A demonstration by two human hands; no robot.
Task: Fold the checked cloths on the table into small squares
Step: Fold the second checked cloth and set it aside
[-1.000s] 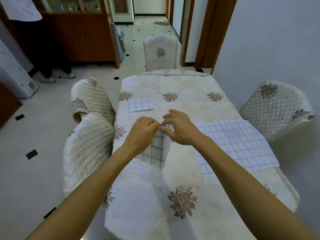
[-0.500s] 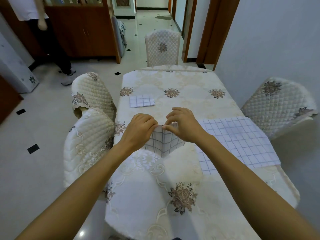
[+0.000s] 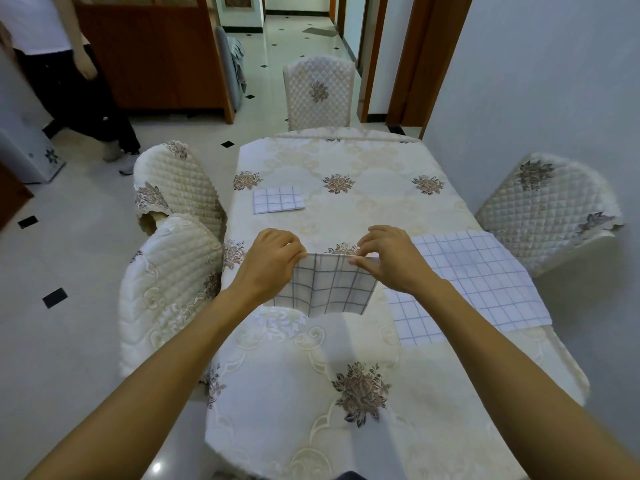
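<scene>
The checked cloth (image 3: 329, 289) hangs over the desk (image 3: 363, 216), its top edge pinched in the fingers of our left hand (image 3: 270, 261) and right hand (image 3: 388, 261). Just beside it on the right, a flat cloth (image 3: 478, 282) lies spread out. Farther off we see a folded cloth (image 3: 278, 199).

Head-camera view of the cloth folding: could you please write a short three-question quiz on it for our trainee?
1. True or false: the left hand and right hand both pinch the top edge of the hanging white, grey-checked cloth.
2. The large white checked cloth right of the hands lies: A spread flat; B folded small; C crumpled.
3. How many small folded checked squares lie on the cream floral-clothed table?
Key: 1 true; 2 A; 3 one.
</scene>
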